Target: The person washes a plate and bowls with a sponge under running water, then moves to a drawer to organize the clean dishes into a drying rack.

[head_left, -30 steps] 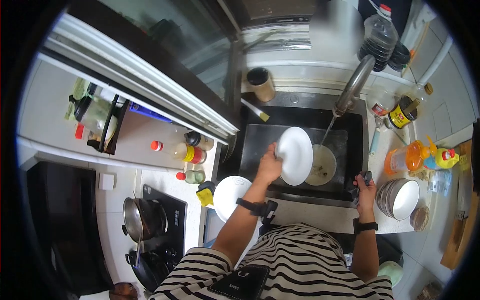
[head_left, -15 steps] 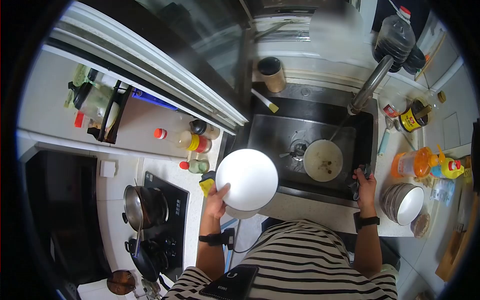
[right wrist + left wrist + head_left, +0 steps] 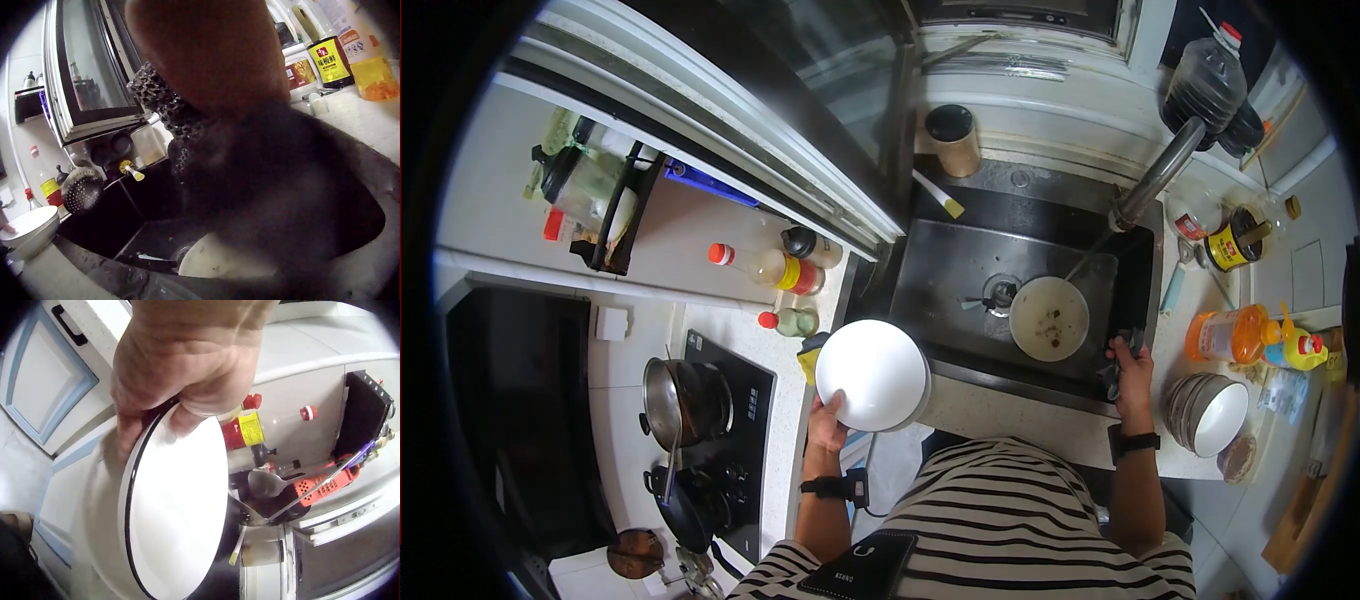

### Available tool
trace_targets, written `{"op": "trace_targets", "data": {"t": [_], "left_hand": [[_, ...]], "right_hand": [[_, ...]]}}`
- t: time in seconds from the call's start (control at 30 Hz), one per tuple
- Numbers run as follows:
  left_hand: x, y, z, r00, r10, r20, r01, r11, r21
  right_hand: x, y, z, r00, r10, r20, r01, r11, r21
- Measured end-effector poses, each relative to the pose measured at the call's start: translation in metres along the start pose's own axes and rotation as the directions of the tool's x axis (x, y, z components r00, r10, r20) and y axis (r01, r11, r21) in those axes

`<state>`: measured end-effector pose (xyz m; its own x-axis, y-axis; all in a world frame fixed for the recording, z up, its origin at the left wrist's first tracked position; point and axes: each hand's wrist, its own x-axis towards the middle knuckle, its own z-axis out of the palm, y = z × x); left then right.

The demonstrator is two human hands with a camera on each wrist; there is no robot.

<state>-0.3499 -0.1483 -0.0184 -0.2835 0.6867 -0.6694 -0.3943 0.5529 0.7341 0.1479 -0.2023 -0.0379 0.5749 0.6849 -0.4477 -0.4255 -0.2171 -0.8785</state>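
My left hand (image 3: 827, 430) pinches the rim of a white dish (image 3: 872, 372), thumb on its inner face and fingers behind. The left wrist view shows this dish's dark rim line. Another pale dish (image 3: 94, 519) lies under it on the counter left of the sink, mostly hidden in the head view. At the sink's right edge, my right hand (image 3: 1133, 375) grips a dark mesh scrubbing cloth (image 3: 165, 103). Inside the sink (image 3: 960, 340) sits a white bowl (image 3: 1050, 318) with brown food bits, under the tap (image 3: 1160, 175).
Stacked bowls (image 3: 1222, 415) stand right of the sink, near an orange soap bottle (image 3: 1225, 337). A yellow-tipped brush (image 3: 940, 195) leans at the sink's back left. Left lie a sauce bottle (image 3: 790, 272) and the hob (image 3: 745, 440) with pots. An open window (image 3: 820, 130) juts in.
My left hand has carried the white dish from over the sink leftward and down to the dish on the counter. The right hand stays at the sink edge with the cloth.
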Motion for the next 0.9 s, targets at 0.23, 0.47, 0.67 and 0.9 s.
{"op": "trace_targets", "data": {"t": [0.23, 0.47, 0.67, 0.9], "left_hand": [[0.023, -0.011, -0.021, 0.989, 0.145, -0.036, -0.125, 0.935, 0.333], [0.026, -0.009, -0.018, 0.894, 0.417, 0.164, -0.228, 0.109, 0.968], [0.019, 0.003, -0.002, 0.803, 0.497, 0.328, -0.288, -0.157, 0.945], [-0.027, 0.05, 0.114, 0.837, 0.061, 0.543, -0.526, 0.36, 0.771]], "right_hand": [[0.001, 0.008, -0.006, 1.0, 0.0, 0.012, -0.001, 1.0, 0.02], [-0.003, 0.008, -0.002, 1.0, 0.02, -0.011, -0.02, 1.0, -0.018], [0.01, 0.005, 0.002, 0.999, 0.049, 0.019, -0.05, 0.998, 0.03], [0.033, -0.016, 0.015, 0.992, 0.121, 0.045, -0.123, 0.992, 0.034]]}}
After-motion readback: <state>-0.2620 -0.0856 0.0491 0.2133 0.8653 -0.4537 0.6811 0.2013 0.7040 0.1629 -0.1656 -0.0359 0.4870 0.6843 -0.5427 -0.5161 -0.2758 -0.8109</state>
